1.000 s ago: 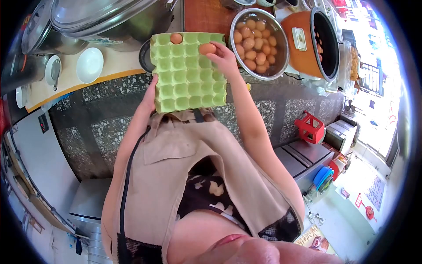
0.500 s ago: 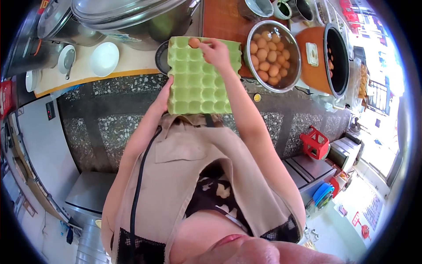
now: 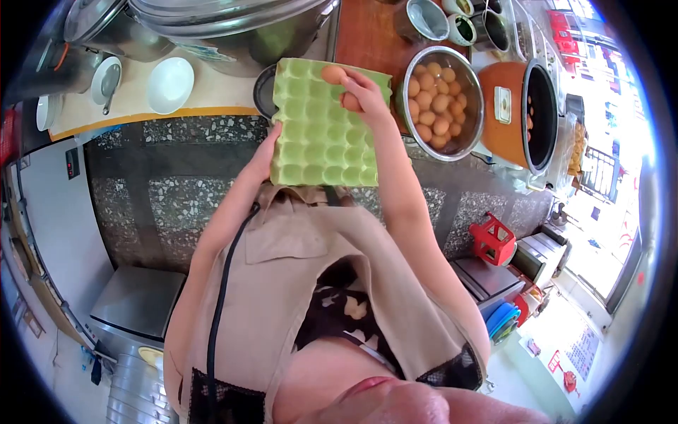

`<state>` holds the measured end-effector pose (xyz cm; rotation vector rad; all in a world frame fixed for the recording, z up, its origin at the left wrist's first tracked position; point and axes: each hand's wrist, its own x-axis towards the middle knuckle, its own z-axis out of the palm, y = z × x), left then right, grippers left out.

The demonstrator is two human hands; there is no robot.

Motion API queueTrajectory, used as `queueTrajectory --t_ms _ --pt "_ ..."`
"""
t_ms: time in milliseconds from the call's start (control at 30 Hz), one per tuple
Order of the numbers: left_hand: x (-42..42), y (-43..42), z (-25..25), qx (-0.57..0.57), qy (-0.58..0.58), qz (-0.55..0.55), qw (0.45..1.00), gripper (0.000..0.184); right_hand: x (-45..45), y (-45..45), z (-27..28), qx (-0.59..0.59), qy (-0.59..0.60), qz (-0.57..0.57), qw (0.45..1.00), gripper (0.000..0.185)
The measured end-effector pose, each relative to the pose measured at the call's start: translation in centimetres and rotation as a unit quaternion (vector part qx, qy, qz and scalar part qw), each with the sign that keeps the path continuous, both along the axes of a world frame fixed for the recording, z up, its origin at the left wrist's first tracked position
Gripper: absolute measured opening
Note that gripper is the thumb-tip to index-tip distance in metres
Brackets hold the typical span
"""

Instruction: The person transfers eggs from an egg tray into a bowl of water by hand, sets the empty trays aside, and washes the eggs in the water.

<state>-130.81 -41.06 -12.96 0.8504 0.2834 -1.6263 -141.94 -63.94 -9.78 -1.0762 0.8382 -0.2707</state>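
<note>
Above the green egg tray, pinched an egg just lifted from its cup in the right hand (with a second egg near the palm), leaving none visible there; gripped the tray's edge with the left hand. Beside it, held many eggs in the steel bowl, apparently some in the orange pot.

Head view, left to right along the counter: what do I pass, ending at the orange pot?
Small bowl with a spoon → white bowl → dark pan, partly covered → green tray, held by its edge → steel bowl of eggs → orange pot.
</note>
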Motion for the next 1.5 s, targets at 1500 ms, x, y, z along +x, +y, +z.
queueTrajectory --t_ms 1500 --pt "21.3 41.1 9.5 0.052 -0.216 0.492 0.842 0.063 37.8 19.3 17.4 0.358 -0.206 0.205 0.888 0.049"
